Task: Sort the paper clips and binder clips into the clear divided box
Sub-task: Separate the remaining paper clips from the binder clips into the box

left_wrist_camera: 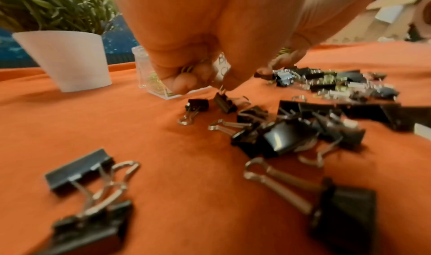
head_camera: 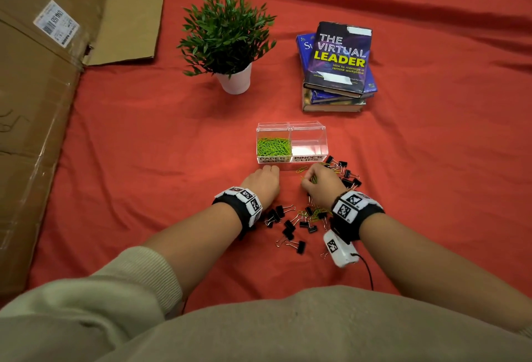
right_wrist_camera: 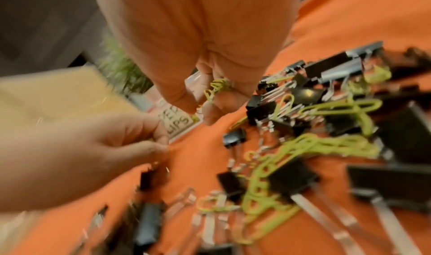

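The clear divided box (head_camera: 290, 126) stands just beyond both hands; its left half holds green paper clips (head_camera: 272, 145) and its right half, labelled BINDER CLIPS, is empty. My left hand (head_camera: 263, 181) (left_wrist_camera: 210, 82) is curled in front of the box and pinches a black binder clip (left_wrist_camera: 224, 102) (right_wrist_camera: 149, 176) by its wire handle, just above the cloth. My right hand (head_camera: 316, 180) (right_wrist_camera: 205, 109) grips a small bunch of green paper clips (right_wrist_camera: 217, 89). Loose black binder clips (head_camera: 288, 226) (left_wrist_camera: 279, 135) and green paper clips (head_camera: 316, 213) (right_wrist_camera: 314, 146) lie mixed between and under my wrists.
More binder clips (head_camera: 345, 174) lie right of the box, and one paper clip (head_camera: 301, 169) lies in front of it. A potted plant (head_camera: 227, 36) and a stack of books (head_camera: 338, 65) stand behind. A big cardboard box (head_camera: 37, 102) lines the left edge of the red cloth.
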Action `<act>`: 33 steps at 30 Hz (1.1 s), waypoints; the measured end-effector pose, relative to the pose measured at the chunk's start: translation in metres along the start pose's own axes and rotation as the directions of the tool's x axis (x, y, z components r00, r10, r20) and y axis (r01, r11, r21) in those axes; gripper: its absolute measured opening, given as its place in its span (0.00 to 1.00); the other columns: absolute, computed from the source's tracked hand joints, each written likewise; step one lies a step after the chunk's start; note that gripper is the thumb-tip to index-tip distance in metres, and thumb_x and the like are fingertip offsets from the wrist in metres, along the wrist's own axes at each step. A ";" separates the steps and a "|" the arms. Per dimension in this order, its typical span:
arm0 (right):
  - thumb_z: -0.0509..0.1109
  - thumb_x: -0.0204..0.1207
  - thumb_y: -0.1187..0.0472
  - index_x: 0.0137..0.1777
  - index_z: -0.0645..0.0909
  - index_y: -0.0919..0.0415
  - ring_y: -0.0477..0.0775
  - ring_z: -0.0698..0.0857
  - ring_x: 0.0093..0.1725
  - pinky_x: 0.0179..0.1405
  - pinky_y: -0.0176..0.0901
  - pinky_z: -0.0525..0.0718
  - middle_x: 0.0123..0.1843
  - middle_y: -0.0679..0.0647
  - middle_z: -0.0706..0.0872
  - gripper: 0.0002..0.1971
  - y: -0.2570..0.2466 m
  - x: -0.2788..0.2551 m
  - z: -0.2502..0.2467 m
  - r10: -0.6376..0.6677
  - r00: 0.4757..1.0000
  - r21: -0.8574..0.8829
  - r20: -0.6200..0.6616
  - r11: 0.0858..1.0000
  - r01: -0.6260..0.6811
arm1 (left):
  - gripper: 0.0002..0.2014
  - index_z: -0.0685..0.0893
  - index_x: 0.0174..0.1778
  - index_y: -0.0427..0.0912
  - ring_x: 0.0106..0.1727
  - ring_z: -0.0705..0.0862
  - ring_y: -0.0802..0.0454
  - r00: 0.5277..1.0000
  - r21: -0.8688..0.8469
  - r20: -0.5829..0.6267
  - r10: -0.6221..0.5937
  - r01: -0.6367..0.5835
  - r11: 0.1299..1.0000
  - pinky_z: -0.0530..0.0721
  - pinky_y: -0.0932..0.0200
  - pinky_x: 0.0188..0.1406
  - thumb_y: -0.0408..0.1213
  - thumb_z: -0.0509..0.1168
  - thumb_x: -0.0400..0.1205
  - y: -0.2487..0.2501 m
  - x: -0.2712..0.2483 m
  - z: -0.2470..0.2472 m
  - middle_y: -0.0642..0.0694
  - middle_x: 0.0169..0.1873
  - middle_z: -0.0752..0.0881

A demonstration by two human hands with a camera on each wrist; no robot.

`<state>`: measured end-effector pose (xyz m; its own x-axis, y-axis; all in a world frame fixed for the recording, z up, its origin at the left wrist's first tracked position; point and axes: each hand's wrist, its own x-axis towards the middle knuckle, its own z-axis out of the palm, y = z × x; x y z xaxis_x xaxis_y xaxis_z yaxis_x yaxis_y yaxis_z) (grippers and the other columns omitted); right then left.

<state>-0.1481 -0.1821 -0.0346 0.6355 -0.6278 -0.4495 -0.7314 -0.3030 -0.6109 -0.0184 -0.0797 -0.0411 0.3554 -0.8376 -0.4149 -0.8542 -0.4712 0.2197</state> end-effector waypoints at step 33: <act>0.59 0.80 0.68 0.52 0.76 0.62 0.57 0.82 0.57 0.54 0.43 0.78 0.55 0.58 0.81 0.06 -0.029 0.012 -0.001 0.014 0.966 -0.413 0.260 0.905 0.098 | 0.08 0.80 0.54 0.41 0.57 0.76 0.49 0.920 -0.211 -0.377 0.109 -0.200 0.957 0.77 0.57 0.54 0.32 0.61 0.80 -0.015 -0.001 -0.036 0.46 0.52 0.78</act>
<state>-0.1195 -0.1817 -0.0222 0.6677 -0.4243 -0.6117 -0.7022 -0.6319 -0.3281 0.0075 -0.0818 -0.0126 0.3772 -0.9258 -0.0246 -0.8085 -0.3421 0.4789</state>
